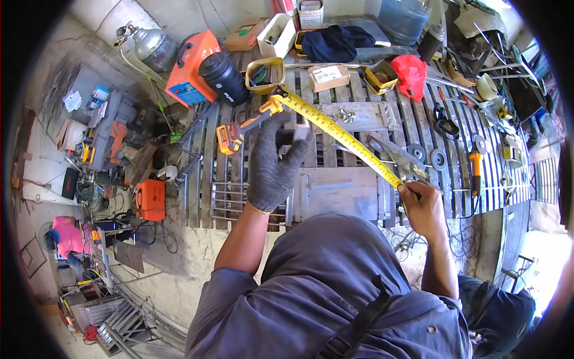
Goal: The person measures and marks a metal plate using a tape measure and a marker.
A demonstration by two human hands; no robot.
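My left hand (275, 161), in a dark knitted glove, has its thumb and fingers closed around a small pale grey, square-ended piece (301, 130). What kind of piece it is, I cannot make out. A yellow tape measure (341, 136) stretches diagonally over the bench, its low numbers at the upper left. At the lower right end of the visible blade, my bare right hand (423, 206) pinches it between thumb and fingers. Just left of the glove lies an orange and black cordless power tool (248, 127). Below the blade is a flat metal plate (341, 206).
The slatted bench (206, 179) carries a black bottle (224, 78), an orange machine (194, 69), a cardboard box (329, 77), a red plastic bag (409, 76) and grinding discs (439, 159). An orange-handled tool (476, 173) lies right. Another person in pink (72, 237) is far left.
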